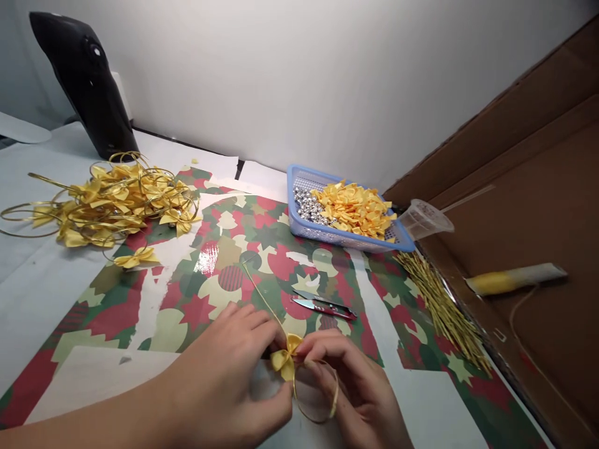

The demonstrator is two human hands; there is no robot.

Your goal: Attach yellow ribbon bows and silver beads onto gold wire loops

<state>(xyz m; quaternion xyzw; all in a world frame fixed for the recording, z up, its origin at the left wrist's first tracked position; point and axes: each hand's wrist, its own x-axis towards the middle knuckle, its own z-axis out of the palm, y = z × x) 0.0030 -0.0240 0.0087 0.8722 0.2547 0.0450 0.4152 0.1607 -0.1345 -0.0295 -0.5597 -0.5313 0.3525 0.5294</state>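
Observation:
A small yellow ribbon flower (286, 358) sits between my hands near the front edge of the view. My left hand (229, 374) curls around its left side, with the index finger against the petals and the thumb lower down by the wire. On the other side, my right hand (358, 386) pinches the thin gold wire (336, 405) close to the petals. This wire bends into a loop below the flower, while a straight end runs up and left over the patterned sheet. Just beyond my hands lie thread snips (322, 305) with red on a handle.
A blue basket (294, 221) holds yellow ribbon pieces and silver beads. Finished-looking looped flowers (121, 199) pile up at left before a black device (87, 81). Gold wires (444, 312) lie at right, near a clear plastic cup (425, 218) and a cardboard wall (533, 206).

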